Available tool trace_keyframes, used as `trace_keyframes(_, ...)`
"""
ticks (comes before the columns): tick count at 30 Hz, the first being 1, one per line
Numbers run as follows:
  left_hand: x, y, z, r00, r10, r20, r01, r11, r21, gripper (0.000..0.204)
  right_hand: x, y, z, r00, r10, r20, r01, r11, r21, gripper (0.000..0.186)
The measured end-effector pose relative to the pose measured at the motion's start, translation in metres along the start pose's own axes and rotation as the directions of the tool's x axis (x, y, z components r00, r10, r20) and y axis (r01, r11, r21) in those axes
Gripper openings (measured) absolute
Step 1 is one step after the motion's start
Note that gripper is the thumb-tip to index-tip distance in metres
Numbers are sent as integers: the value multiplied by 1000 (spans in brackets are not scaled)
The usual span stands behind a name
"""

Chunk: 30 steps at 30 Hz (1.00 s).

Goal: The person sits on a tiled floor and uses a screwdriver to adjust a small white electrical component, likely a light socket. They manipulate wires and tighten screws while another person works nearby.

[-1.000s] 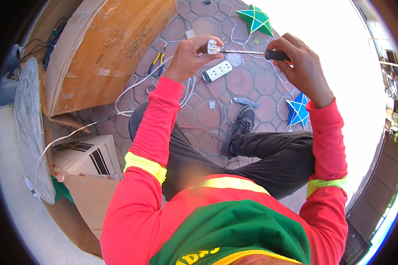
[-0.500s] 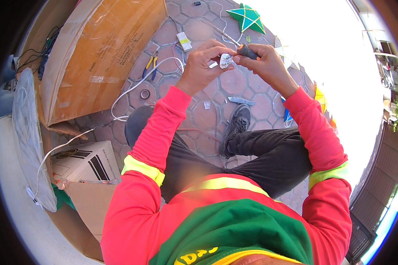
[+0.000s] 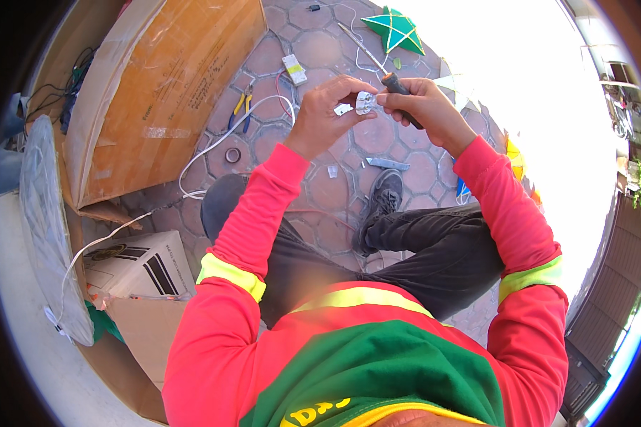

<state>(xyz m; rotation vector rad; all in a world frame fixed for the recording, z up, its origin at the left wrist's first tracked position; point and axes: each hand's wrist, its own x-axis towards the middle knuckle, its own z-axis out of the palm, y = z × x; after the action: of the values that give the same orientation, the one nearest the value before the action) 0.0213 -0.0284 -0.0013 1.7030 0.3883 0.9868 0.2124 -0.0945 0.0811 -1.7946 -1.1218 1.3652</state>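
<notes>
My left hand (image 3: 324, 114) pinches a small white plastic electrical fitting (image 3: 365, 103) between thumb and fingers. It has bits of metal on its visible face; its exact kind is unclear. My right hand (image 3: 434, 110) is closed on a screwdriver (image 3: 393, 83) with a black and orange handle. Its long shaft points away, up and to the left, so the tip is clear of the fitting. The right thumb and fingertip meet the fitting's right side. A white cord (image 3: 217, 137) loops over the paving and passes out of sight behind my left hand.
Pliers (image 3: 241, 108), a tape roll (image 3: 233, 154), a white boxy device (image 3: 294, 69) and a utility knife (image 3: 388, 164) lie on the paving. A green star lantern (image 3: 394, 31) lies farther off. Cardboard boxes (image 3: 157, 99) line the left; my shoe (image 3: 384, 199) is below the knife.
The screwdriver has turned in my right hand, and more of its handle now shows. The fitting has tilted slightly, and my right fingers have shifted against it.
</notes>
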Motion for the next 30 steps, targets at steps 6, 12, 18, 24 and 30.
trace_keyframes(6,0,-3,0,996,-85,15,86,992,-89,31,-6,-6,3,995,-96,-40,91,989,-117,24)
trace_keyframes(12,-6,-1,2,1000,2,-29,-3,999,-32,34,-4,-2,2,994,107,28,-109,993,52,24)
trace_keyframes(18,-4,-7,-1,986,-144,-87,115,955,-274,35,-1,-4,-2,921,-389,-18,361,871,-333,26)
trace_keyframes(24,3,-7,-16,970,-148,-191,96,962,-255,33,-1,-6,-11,934,-350,-73,326,918,-224,23)
trace_keyframes(30,3,3,-8,988,20,-153,-20,1000,4,34,-2,5,4,917,-399,5,383,876,-293,20)
